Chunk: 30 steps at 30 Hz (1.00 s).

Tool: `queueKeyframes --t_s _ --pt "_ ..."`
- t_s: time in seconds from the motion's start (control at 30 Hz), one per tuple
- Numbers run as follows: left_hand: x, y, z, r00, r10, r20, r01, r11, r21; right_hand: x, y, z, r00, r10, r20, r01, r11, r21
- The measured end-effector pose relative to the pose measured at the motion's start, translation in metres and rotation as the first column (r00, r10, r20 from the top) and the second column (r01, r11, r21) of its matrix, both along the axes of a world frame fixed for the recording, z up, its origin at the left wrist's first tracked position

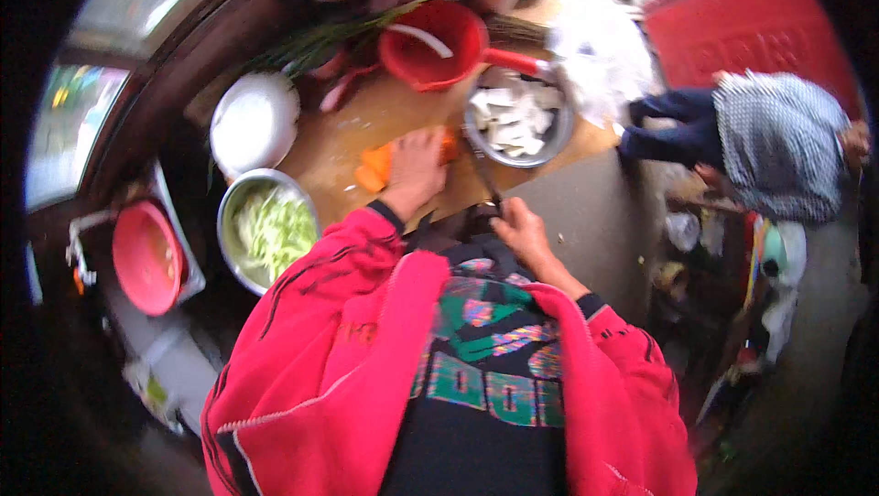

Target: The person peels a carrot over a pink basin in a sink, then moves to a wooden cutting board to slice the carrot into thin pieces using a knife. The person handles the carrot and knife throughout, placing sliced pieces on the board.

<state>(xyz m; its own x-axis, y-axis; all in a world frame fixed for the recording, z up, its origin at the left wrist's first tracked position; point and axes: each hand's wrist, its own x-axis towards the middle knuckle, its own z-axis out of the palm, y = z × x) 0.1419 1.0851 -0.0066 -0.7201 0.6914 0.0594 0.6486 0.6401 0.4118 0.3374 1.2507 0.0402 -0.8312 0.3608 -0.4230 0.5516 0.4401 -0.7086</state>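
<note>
My left hand (417, 170) presses down on orange carrot pieces (372, 168) lying on a wooden board or tabletop (329, 184). One carrot end shows just right of my fingers. In my right hand (525, 232) is the handle of a kitchen knife (485, 172), its blurred blade reaching up past the carrot's right side. Whether the blade touches the carrot cannot be made out. Just beyond the blade, a metal bowl (567, 127) holds white cut pieces (515, 118). Another metal bowl (226, 249), left of my left forearm, is filled with pale green shreds (276, 228).
A red plastic dipper (434, 43) and long green stalks (329, 39) lie at the back. White bowls or plates (254, 124) stand at left, above a pink basin (147, 256). A plastic bag (601, 60) is at right. Another person (779, 142) stands farther right.
</note>
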Motion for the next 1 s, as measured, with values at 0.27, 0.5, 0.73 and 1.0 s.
queueKeyframes --t_s 0.27,0.5,0.73,1.0 --pt "0.006 0.021 0.000 0.993 -0.117 -0.035 0.116 0.993 -0.009 0.006 0.016 -0.016 0.996 -0.002 -0.085 0.010 0.995 0.098" --pt "-0.001 0.018 -0.029 0.989 -0.122 -0.087 0.120 0.992 -0.027 -0.005 0.036 0.006 0.998 0.037 -0.056 -0.031 0.994 0.109" --pt "-0.007 0.030 0.039 0.972 -0.172 0.160 0.162 0.984 0.072 -0.004 0.033 0.009 0.995 0.005 -0.100 -0.001 0.999 0.047" --pt "-0.002 -0.058 0.018 0.989 -0.145 -0.022 0.140 0.979 -0.147 -0.017 0.008 0.007 1.000 0.008 -0.006 -0.008 1.000 0.013"
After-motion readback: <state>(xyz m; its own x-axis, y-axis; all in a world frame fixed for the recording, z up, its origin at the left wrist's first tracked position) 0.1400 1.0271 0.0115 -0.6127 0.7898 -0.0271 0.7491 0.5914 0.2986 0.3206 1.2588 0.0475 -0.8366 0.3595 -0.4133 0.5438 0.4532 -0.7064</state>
